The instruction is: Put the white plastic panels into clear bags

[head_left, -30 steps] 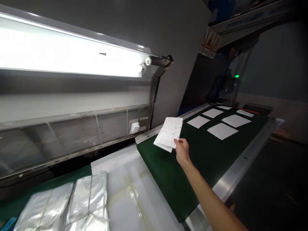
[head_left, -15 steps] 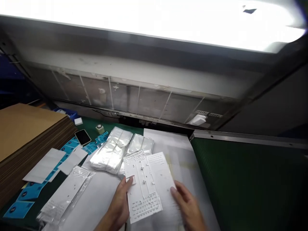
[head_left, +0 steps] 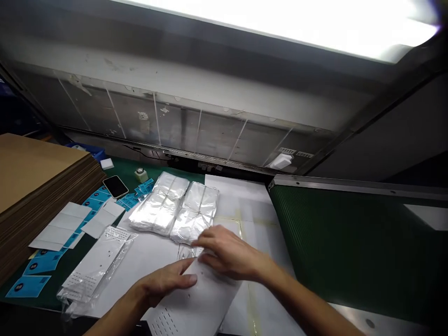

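The left hand (head_left: 166, 282) holds a white panel (head_left: 210, 296) near the bottom of the view. Its thumb lies on the upper face, and its other fingers go under the panel, so they are gripping it. The right hand (head_left: 229, 252) is bent over the upper end of the same panel. Its fingers are curled there and a little blurred; I cannot tell whether they pinch the panel or only touch it. The panel is tilted, above the near part of the table (head_left: 124, 169), and shows rows of small slots at its lower left corner.

Just beyond the hands, two tied bundles of clear plastic bags lie side by side: the left bundle (head_left: 159, 205) and the right bundle (head_left: 196, 207). To the left of the hands, a panel in a clear bag (head_left: 100, 261) rests partly on a white covering (head_left: 150, 261). Farther left there are blue labels (head_left: 28, 286), two pieces of folded white paper (head_left: 61, 226), a phone (head_left: 115, 187) and a small bottle (head_left: 141, 176), near a stack of cardboard (head_left: 38, 172). At the right side runs a green belt (head_left: 350, 242), with a white sheet (head_left: 430, 215) near the picture's edge.
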`<state>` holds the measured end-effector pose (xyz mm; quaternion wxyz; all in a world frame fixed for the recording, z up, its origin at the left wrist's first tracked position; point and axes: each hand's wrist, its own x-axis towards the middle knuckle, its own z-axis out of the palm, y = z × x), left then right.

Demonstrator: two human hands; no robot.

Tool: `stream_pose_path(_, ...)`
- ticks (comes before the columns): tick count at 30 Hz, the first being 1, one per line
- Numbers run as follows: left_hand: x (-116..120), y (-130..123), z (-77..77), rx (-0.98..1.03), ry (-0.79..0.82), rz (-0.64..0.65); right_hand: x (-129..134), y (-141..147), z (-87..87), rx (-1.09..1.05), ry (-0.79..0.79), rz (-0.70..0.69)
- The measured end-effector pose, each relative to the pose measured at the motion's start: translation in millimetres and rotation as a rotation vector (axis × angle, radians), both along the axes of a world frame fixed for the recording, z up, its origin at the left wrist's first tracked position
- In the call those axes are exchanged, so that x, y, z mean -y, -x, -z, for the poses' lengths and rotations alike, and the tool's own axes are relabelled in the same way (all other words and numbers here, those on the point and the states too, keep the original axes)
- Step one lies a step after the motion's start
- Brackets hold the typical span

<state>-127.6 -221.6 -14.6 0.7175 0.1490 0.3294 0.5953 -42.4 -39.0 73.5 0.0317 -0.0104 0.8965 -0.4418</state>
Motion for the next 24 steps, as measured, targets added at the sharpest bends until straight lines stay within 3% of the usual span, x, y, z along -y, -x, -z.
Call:
stream_pose_path(3, 11, -3, 3.4, -0.006, 0.078, -0.139, 14, -30, 19.0, -0.231, 0.115, 0.636)
stream_pose_path(5, 14, -8, 11.2, 0.053, 0.149, -0.285, 33, -52, 45.8, -0.213, 0.312, 1.015)
stream_pose_path(6, 14, -12, 16.8, 0.078, 0.184, -0.356, 46, -61, 63.8, -0.132, 0.456, 1.112)
stream_pose_path(9, 8, -27, 36.7, 0.08, 0.245, -0.513, 88, -74, 123.5, 0.101, 0.838, 1.137)
stream_pose_path(11, 4, -36, 47.9, -0.012, 0.275, -0.572, 109, -75, 154.2, 0.085, 0.868, 1.085)
stream_pose_path(13, 1, -42, 54.7, -0.124, 0.314, -0.59, 117, -76, 170.6, 0.026, 0.803, 1.095)
stream_pose_path(16, 0, -48, 58.7, -0.227, 0.357, -0.547, 110, -81, 172.7, 0.042, 0.827, 1.168)
stream_pose_path(19, 1, -52, 61.3, -0.292, 0.376, -0.507, 96, -89, 163.4, 0.12, 1.049, 1.177)
stream_pose_path(24, 1, -59, 65.7, -0.107, 0.336, -0.459, 83, -93, 151.2, 0.2, 1.284, 1.184)
